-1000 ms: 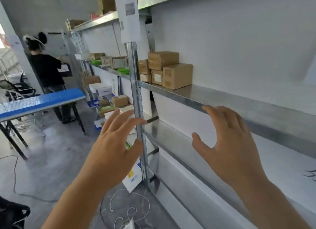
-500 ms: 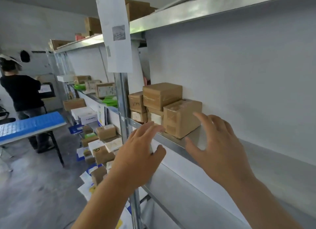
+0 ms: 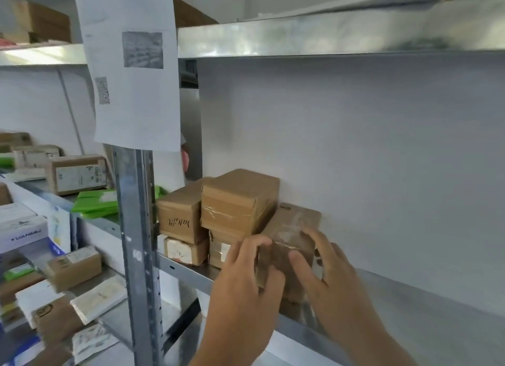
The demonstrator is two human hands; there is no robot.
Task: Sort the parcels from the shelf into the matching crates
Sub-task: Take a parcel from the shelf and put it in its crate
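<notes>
A brown taped cardboard parcel [image 3: 293, 229] stands at the front of the metal shelf [image 3: 410, 305], rightmost of a small cluster. My left hand [image 3: 246, 281] grips its left front corner, fingers curled over the edge. My right hand [image 3: 325, 272] holds its right side, thumb across the front face. Just left of it a larger brown parcel [image 3: 237, 201] sits stacked on a lower one [image 3: 220, 249]. Further left another brown box [image 3: 180, 215] rests on a white-labelled box [image 3: 185, 251]. No crates are in view.
A steel upright [image 3: 136, 242] with a hanging paper sheet [image 3: 131, 65] stands left of the cluster. Beyond it the neighbouring shelves hold several parcels, green mailers [image 3: 95, 201] and white boxes. The upper shelf [image 3: 328, 37] overhangs close above. To the right the shelf surface is bare.
Both hands moved forward from open reaching poses and closed onto the rightmost brown parcel. My view came closer to the shelf.
</notes>
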